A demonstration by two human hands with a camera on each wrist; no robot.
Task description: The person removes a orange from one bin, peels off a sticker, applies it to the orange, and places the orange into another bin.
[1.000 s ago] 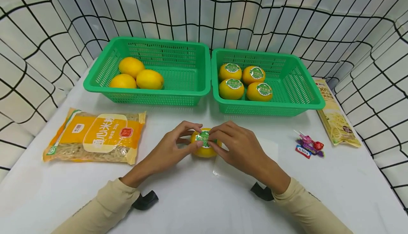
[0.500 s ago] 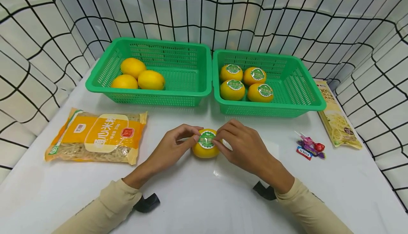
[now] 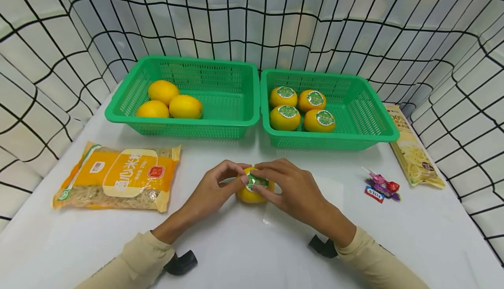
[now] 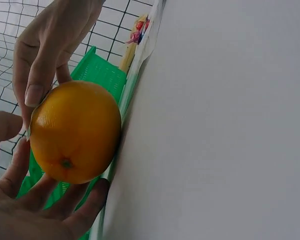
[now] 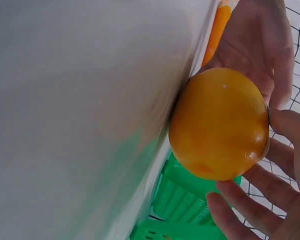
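Note:
An orange (image 3: pixel 252 198) rests on the white table between both hands, a green and white sticker (image 3: pixel 257 182) on its top. The left hand (image 3: pixel 208 192) holds the orange's left side, its thumb tip at the sticker's left edge. From the right, the right hand (image 3: pixel 297 188) has its thumb on the near part of the sticker and its fingers over the far part, hiding some of it. Fingers of the left hand (image 4: pixel 40 212) curve along the orange (image 4: pixel 80 132) in the left wrist view. In the right wrist view, right-hand fingertips (image 5: pixel 230 192) touch the orange's far side.
The left green basket (image 3: pixel 232 122) holds several plain oranges (image 3: pixel 186 107). Several stickered oranges (image 3: pixel 285 118) sit in the right green basket (image 3: pixel 366 136). A noodle bag (image 3: pixel 130 173), a second packet (image 3: pixel 415 149), candies (image 3: pixel 382 186) and a clear sheet (image 3: pixel 332 190) lie around; black netting (image 3: pixel 246 13) stands behind.
The right hand has gone from the sticker's right edge to lying over the sticker. The left hand keeps its place at the orange's left side. The head view has tilted slightly.

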